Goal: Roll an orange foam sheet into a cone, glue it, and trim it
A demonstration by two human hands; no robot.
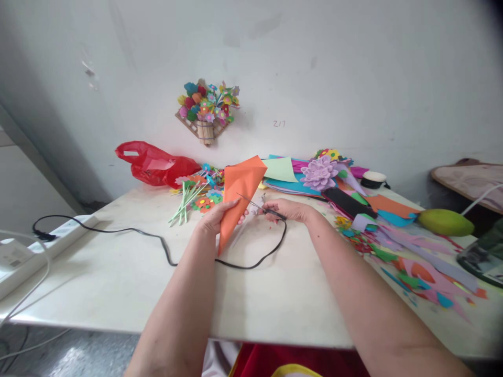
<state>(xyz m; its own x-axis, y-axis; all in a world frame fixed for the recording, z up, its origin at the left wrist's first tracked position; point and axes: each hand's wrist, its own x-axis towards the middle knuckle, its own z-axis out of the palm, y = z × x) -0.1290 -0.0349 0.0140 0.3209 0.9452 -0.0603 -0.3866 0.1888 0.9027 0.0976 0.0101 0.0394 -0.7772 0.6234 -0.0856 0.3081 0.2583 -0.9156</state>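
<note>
Orange paper looks light and floppy, easy to crease; left hand's pinching the lower middle, good spot imo, right hand's gripping scissors.

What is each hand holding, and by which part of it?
The left hand holds the orange sheet by its narrowing lower half; the right hand holds the scissors by their handles.

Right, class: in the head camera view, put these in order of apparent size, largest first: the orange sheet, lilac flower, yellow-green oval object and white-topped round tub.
1. Orange sheet
2. Lilac flower and yellow-green oval object: too alike to rank
3. White-topped round tub
</note>
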